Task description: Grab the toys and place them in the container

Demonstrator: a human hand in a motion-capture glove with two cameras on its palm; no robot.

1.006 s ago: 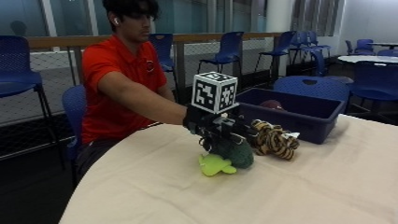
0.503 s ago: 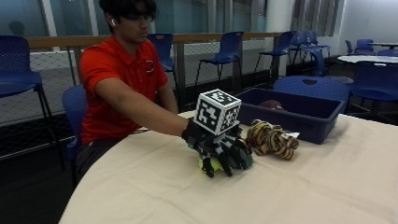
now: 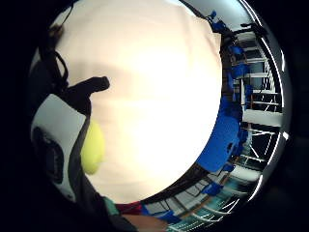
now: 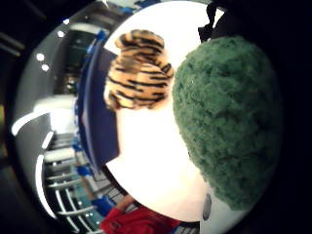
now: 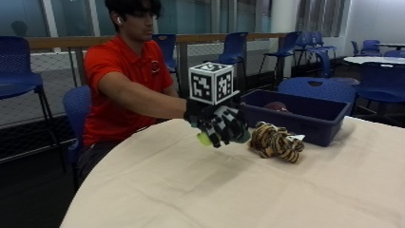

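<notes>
- Outside view shows my gloved right hand [image 5: 219,124] raised above the counter [image 5: 190,190], its fingers [image 5: 215,135] curled around a green plush toy [image 5: 242,137] with a yellow-green part showing at the hand's lower edge.
- Thumb side palm view has that fuzzy green toy [image 4: 229,122] filling much of the picture, close against my palm.
- Little finger side palm view catches the toy's yellow-green part [image 3: 92,147] beside my glove, with the pale counter [image 3: 154,96] beyond it.
- Tiger-striped plush toy [image 5: 276,141] lies on the counter just beside my hand, between it and the blue container [image 5: 303,118].
- Something reddish sits inside the container; I cannot tell what it is.
</notes>
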